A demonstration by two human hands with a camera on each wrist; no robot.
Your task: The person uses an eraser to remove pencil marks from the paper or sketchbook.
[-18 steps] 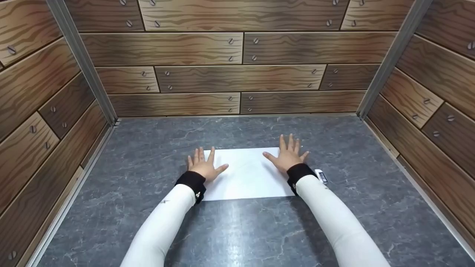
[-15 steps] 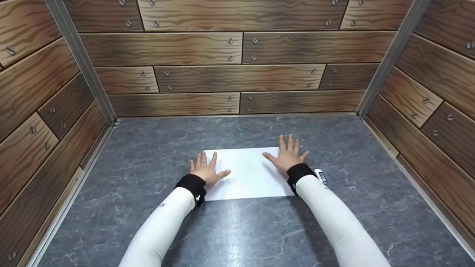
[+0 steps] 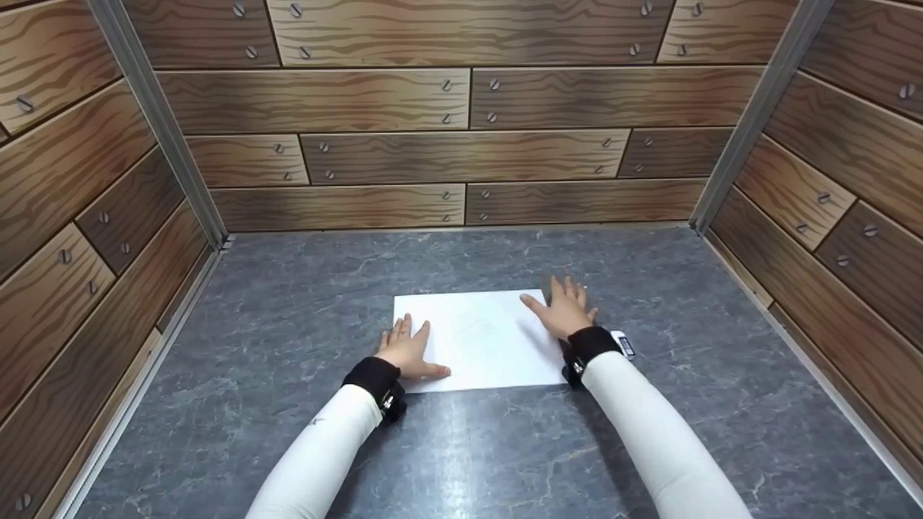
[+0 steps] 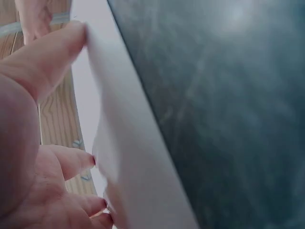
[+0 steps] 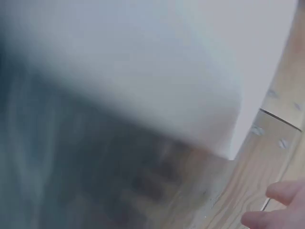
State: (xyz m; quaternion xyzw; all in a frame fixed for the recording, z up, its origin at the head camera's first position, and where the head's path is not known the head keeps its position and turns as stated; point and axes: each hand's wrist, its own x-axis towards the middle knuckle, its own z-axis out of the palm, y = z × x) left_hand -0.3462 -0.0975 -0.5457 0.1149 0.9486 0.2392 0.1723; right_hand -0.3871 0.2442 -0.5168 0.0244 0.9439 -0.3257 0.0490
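White sheet of paper (image 3: 490, 346) lies on the grey marbled tabletop (image 3: 288, 432), at twelve o'clock from the person, between the two hands. Risks as we judge them: paper this light may skid or turn if one hand presses harder or drags sideways, and the left side looks the better pinned, so it could pivot there; a careless pinch at an edge could crease it. A small white block with a dark label (image 3: 624, 346), at three o'clock just off the paper and partly behind the right wristband (image 3: 593, 342), might be knocked if that wrist swings outward. Hands, clocked from the sheet's centre: left hand (image 3: 404, 355) between eight and nine, fingers spread, thumb out, the tips seeming to rest on the paper in the left wrist view, nothing gripped; right hand (image 3: 564, 313) between two and three, fingers extended, thumb over the paper, the rest at or past its right edge; we see no grip there, and whether it touches we cannot tell
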